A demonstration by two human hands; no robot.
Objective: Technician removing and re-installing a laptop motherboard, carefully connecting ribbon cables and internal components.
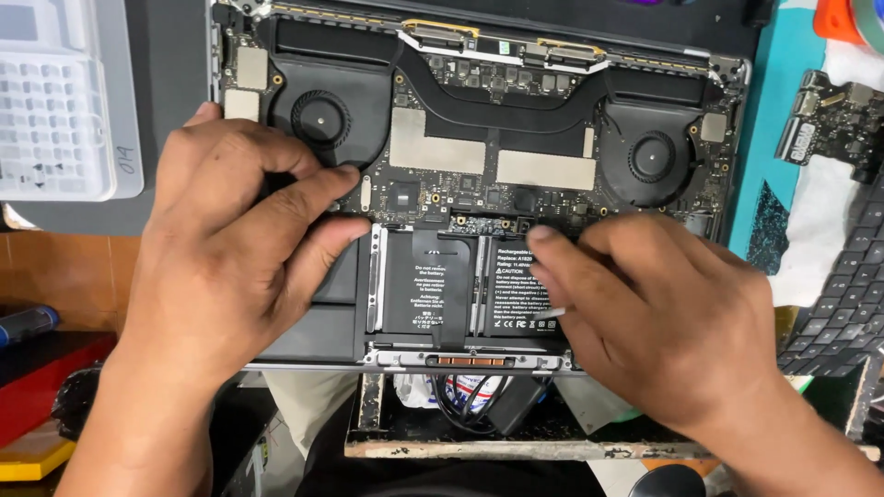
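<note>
An opened laptop [479,184] lies bottom-up with its black logic board, two round fans [320,118] and black battery cells [428,294] exposed. My left hand [230,248] rests flat on the left battery cell, with its fingertips on the board's lower left edge, beside the left fan. My right hand [663,322] lies over the right battery cells; its forefinger presses at the board's lower edge near the middle. A thin pale tool tip [551,314] sticks out from under its fingers.
A white compartment tray [64,101] sits at the upper left. At the right are a loose circuit board [833,124] on white cloth and a black keyboard [843,294]. A coiled black cable [479,400] lies below the laptop's front edge. Red and yellow items [37,405] lie at lower left.
</note>
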